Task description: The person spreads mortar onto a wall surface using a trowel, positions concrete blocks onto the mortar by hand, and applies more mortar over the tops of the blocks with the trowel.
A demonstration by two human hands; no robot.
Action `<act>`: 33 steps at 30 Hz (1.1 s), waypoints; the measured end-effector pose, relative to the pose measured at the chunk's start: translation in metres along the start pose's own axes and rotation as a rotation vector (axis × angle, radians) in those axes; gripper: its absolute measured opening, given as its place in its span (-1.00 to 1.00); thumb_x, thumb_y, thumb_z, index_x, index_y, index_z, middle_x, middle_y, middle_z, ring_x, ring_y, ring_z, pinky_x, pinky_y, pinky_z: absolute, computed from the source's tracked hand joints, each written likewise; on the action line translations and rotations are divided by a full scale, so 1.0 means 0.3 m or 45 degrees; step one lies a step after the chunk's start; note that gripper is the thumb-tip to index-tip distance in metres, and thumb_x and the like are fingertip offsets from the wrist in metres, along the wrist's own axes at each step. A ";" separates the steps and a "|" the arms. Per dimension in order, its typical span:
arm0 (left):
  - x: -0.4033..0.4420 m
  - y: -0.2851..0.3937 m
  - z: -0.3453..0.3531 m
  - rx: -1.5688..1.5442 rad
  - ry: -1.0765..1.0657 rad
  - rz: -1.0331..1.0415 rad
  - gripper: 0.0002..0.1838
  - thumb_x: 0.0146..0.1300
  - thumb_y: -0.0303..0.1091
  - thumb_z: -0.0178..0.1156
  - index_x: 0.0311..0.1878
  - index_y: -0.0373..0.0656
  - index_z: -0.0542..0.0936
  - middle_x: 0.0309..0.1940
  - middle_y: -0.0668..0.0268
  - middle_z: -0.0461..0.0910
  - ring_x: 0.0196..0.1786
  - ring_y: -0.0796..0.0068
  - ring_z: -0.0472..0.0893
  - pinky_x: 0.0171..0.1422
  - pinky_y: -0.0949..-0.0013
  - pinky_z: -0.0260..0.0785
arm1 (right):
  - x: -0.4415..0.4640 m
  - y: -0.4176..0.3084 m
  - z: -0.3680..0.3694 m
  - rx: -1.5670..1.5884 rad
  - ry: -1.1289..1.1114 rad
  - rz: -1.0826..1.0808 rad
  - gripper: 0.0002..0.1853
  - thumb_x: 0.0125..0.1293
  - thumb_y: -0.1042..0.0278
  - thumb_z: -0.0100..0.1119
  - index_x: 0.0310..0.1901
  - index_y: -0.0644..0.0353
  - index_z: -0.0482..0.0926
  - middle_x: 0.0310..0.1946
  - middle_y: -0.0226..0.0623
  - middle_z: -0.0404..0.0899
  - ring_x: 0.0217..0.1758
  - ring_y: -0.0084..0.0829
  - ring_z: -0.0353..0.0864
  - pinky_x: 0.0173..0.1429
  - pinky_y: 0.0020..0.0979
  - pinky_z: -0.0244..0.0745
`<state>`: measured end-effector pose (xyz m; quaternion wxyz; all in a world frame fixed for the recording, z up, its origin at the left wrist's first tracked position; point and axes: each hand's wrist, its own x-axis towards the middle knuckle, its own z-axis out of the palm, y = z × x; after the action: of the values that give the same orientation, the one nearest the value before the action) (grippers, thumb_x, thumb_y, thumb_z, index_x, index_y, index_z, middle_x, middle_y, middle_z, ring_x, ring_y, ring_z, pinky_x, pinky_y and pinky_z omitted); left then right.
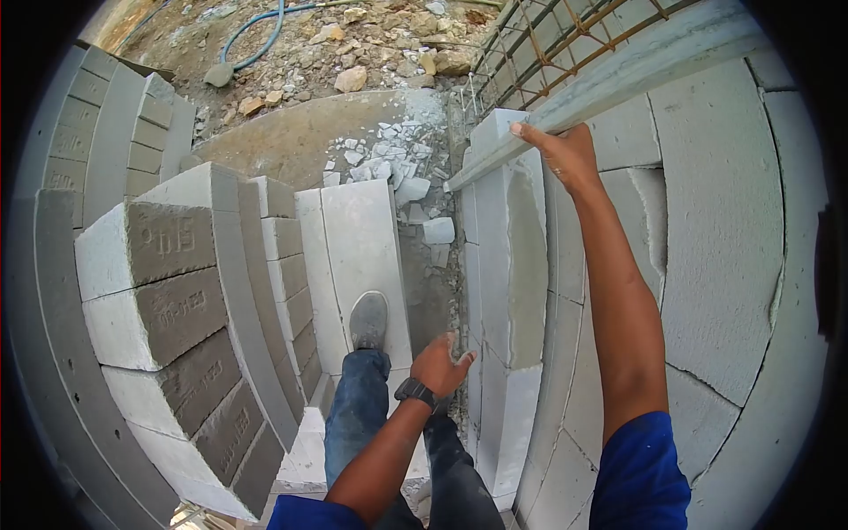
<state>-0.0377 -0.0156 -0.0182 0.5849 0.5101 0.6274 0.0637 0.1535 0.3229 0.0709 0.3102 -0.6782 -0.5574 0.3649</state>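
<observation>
My right hand (565,157) grips a long grey straightedge bar (636,75), thumb stretched along its near side. The bar slants from the upper right down across the top of a block wall (526,252), its lower end reaching past the wall's inner edge. A smooth grey patch shows on the top of the wall's blocks. Lower down, my left hand (442,364), with a dark watch on the wrist, hangs beside the wall's inner side. Its thumb and forefinger are apart and I see nothing held; the other fingers are partly hidden.
Stacked light blocks (177,322) stand on the left. My shoe (368,320) rests on pale blocks (362,230). Broken block pieces (389,159) lie in the gap ahead. A rebar cage (552,49) rises at the upper right. Beyond are rubble and a blue hose (256,34).
</observation>
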 end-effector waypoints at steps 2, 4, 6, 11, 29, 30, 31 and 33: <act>0.006 -0.019 0.024 0.011 0.011 0.013 -0.24 0.35 0.10 0.30 0.38 -0.35 0.50 0.30 -0.14 0.56 0.35 -0.08 0.56 0.43 0.09 0.40 | 0.000 -0.011 -0.010 -0.058 -0.021 0.018 -0.30 0.00 0.11 0.65 0.09 0.45 0.63 -0.01 0.04 0.73 0.08 -0.18 0.74 0.19 -0.24 0.58; 0.009 -0.009 0.020 0.016 -0.022 -0.019 -0.24 0.35 0.10 0.30 0.38 -0.35 0.50 0.30 -0.15 0.56 0.35 -0.08 0.55 0.42 0.08 0.40 | -0.005 -0.023 -0.026 -0.168 -0.074 0.075 -0.29 -0.01 0.09 0.65 0.09 0.46 0.63 -0.02 0.04 0.73 0.07 -0.17 0.75 0.19 -0.24 0.58; 0.009 -0.003 0.025 0.012 -0.011 -0.007 -0.25 0.35 0.10 0.30 0.37 -0.35 0.50 0.30 -0.15 0.56 0.35 -0.08 0.55 0.42 0.08 0.40 | -0.018 -0.027 -0.021 -0.190 -0.035 0.040 -0.31 0.00 0.12 0.64 0.08 0.46 0.64 -0.03 0.04 0.74 0.04 -0.17 0.76 0.18 -0.25 0.58; 0.007 -0.012 0.040 0.024 -0.003 0.010 -0.26 0.35 0.10 0.30 0.36 -0.35 0.51 0.28 -0.15 0.57 0.35 -0.08 0.56 0.42 0.09 0.40 | -0.010 0.004 -0.010 -0.077 -0.022 0.008 -0.38 0.01 0.19 0.59 0.06 0.43 0.65 -0.05 0.02 0.75 0.00 -0.18 0.76 0.17 -0.26 0.58; 0.021 -0.045 0.092 0.019 0.026 0.003 -0.30 0.34 0.07 0.33 0.30 -0.35 0.53 0.19 -0.16 0.62 0.26 -0.13 0.60 0.35 0.04 0.44 | 0.000 0.007 -0.031 -0.179 -0.043 -0.097 -0.33 0.06 0.14 0.62 0.10 0.50 0.65 0.00 0.05 0.73 0.09 -0.17 0.74 0.26 -0.27 0.55; 0.019 -0.036 0.090 0.021 0.012 -0.001 -0.28 0.34 0.07 0.33 0.32 -0.37 0.53 0.23 -0.15 0.60 0.30 -0.09 0.59 0.39 0.08 0.42 | 0.003 0.014 -0.028 -0.170 -0.014 -0.108 -0.33 0.06 0.15 0.62 0.11 0.50 0.64 0.01 0.05 0.73 0.11 -0.17 0.73 0.27 -0.27 0.55; 0.017 -0.031 0.089 0.023 0.000 -0.005 -0.27 0.35 0.08 0.33 0.33 -0.38 0.53 0.27 -0.15 0.59 0.34 -0.06 0.58 0.42 0.13 0.40 | 0.007 0.021 -0.023 -0.162 0.012 -0.120 -0.32 0.06 0.15 0.62 0.12 0.50 0.64 0.02 0.05 0.73 0.12 -0.17 0.73 0.28 -0.27 0.54; 0.016 -0.038 0.094 0.026 0.004 0.023 -0.27 0.35 0.08 0.33 0.33 -0.38 0.53 0.26 -0.14 0.59 0.33 -0.06 0.58 0.42 0.13 0.41 | 0.011 0.027 -0.018 -0.113 0.020 -0.130 -0.31 0.06 0.15 0.62 0.12 0.49 0.63 0.04 0.05 0.72 0.14 -0.16 0.72 0.30 -0.27 0.53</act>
<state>-0.0207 -0.0323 -0.0378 0.5779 0.5217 0.6243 0.0636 0.1628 0.3246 0.0666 0.3024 -0.6647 -0.6046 0.3181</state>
